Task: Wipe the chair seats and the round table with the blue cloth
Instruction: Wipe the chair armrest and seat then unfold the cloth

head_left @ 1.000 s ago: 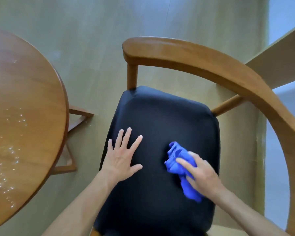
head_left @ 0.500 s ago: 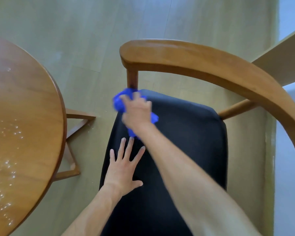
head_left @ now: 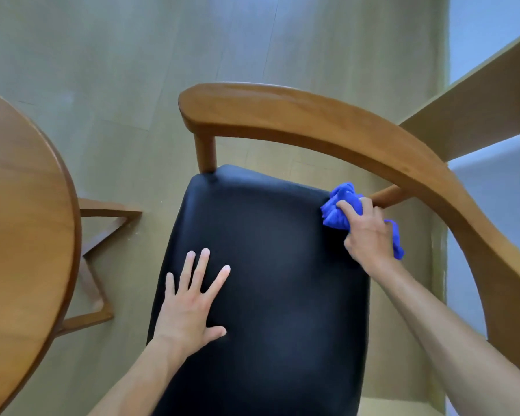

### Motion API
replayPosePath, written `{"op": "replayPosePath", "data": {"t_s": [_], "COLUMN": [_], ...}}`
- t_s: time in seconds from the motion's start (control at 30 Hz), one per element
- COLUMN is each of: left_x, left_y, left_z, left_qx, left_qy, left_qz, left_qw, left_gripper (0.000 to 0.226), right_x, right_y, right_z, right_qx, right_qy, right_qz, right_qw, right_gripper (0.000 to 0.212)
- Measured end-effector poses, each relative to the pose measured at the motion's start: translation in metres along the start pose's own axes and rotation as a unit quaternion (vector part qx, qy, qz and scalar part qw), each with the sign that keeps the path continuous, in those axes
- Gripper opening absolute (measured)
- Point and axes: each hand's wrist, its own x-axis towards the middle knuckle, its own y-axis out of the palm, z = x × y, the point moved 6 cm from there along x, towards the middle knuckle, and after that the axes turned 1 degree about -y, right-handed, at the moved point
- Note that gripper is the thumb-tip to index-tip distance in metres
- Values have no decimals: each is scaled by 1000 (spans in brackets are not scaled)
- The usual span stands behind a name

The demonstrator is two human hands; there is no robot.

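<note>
Your right hand [head_left: 370, 232] had the blue cloth [head_left: 341, 210] bunched at the far right corner of the black chair seat [head_left: 267, 265], fingers [head_left: 347, 207] curled round it and pressing it down just beside the wooden armrest post [head_left: 386, 196]. From there nearly all the unwiped seat lay to the left and back toward you, so the right hand was the one placed to sweep it. Your left hand [head_left: 192, 307] lay flat on the near left part of the seat, fingers spread, holding nothing. The cloth looked crumpled and bright blue, one tail hanging past your wrist. The round tabletop [head_left: 21, 235] waited at the left, apparently speckled with pale flecks.
</note>
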Motion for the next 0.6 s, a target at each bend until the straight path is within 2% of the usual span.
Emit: {"op": "replayPosePath", "data": {"t_s": [0.1, 0.13, 0.17, 0.23, 0.27, 0.33, 0.37, 0.43, 0.47, 0.5, 0.53, 0.57, 0.6], "left_x": [0, 0, 1, 0, -1, -2, -2, -3, -3, -2, -2, -1, -1], "left_y": [2, 2, 1, 0, 0, -3, -4, -5, -5, -6, -6, -8, -8], "left_z": [-1, 0, 1, 1, 2, 3, 3, 4, 4, 4, 5, 6, 6], "left_qx": [-7, -9, -12, -20, -23, -31, -41, -59, -61, -64, -64, -61, -53], "left_qy": [-1, -3, -4, -4, -5, -4, -2, 2, 3, 4, 4, 4, 3], "left_qz": [1, -2, -2, 7, 12, 14, 15, 14, 14, 11, 5, -3, -6], "left_qw": [1000, 1000, 1000, 1000, 1000, 999, 999, 998, 998, 998, 998, 998, 999], "left_gripper": [119, 120, 120, 120, 120, 120, 119, 118, 118, 118, 118, 118, 118], "right_x": [-40, -54, -69, -114, -145, -208, -233, -252, -244, -227, -196, -155, -110], "right_y": [17, 21, 26, 36, 45, 56, 60, 61, 58, 51, 41, 29, 22], "right_z": [-2, 13, 33, 79, 98, 111, 107, 88, 78, 70, 64, 60, 53], "right_qx": [91, 101, 94, 103, 97, 69, 44, -42, -75, -85, -67, -26, 10], "right_qy": [152, 169, 145, 23, -67, -245, -327, -486, -552, -591, -582, -520, -402], "right_qz": [-17, -29, -30, -10, 13, 55, 79, 114, 129, 134, 132, 111, 81], "right_qw": [984, 980, 984, 994, 993, 965, 941, 865, 820, 791, 800, 847, 912], "right_gripper": [64, 62, 61, 61, 59, 47, 37, 12, 10, 11, 10, 9, 12]}}
